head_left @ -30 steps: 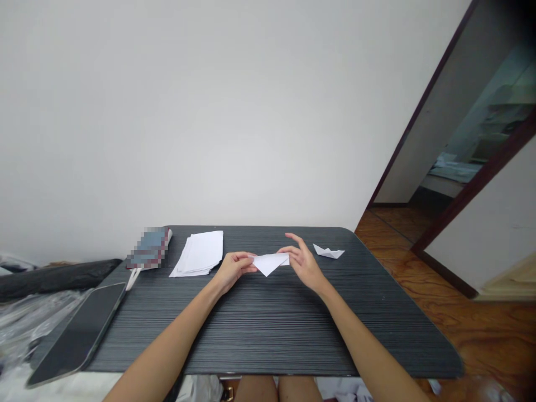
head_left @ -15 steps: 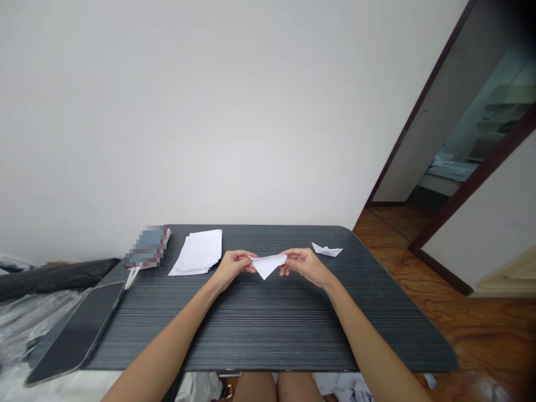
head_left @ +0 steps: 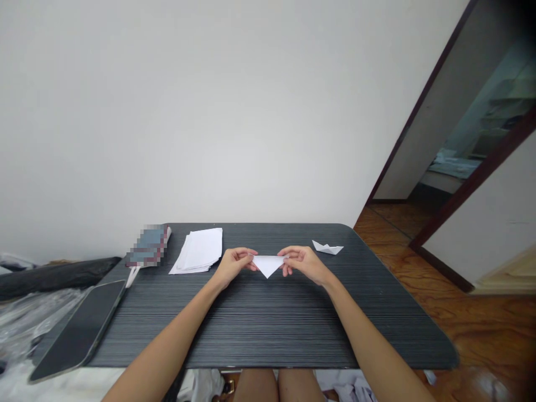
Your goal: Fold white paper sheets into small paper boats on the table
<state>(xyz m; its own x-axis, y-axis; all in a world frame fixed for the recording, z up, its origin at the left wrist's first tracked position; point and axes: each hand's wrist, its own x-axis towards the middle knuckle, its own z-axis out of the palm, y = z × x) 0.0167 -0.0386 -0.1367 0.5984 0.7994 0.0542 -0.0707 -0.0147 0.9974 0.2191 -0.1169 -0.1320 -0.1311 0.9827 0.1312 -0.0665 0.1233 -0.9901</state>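
Currently holding a folded paper triangle point(head_left: 267, 265) over the desk point(head_left: 268, 324), right of the paper stack point(head_left: 200, 249); stretched by its ends, presumably to keep it straight. Noting a paper boat point(head_left: 328, 249) farther right of the stack, probably placed for working room. Pinching opposite ends with left hand point(head_left: 231, 267) and right hand point(head_left: 305, 263), in barely parted grip.

The right hand point(head_left: 305, 263), its index finger raised a second ago, now pinches the right corner of the folded paper point(head_left: 267, 265), whose far edge has straightened level.
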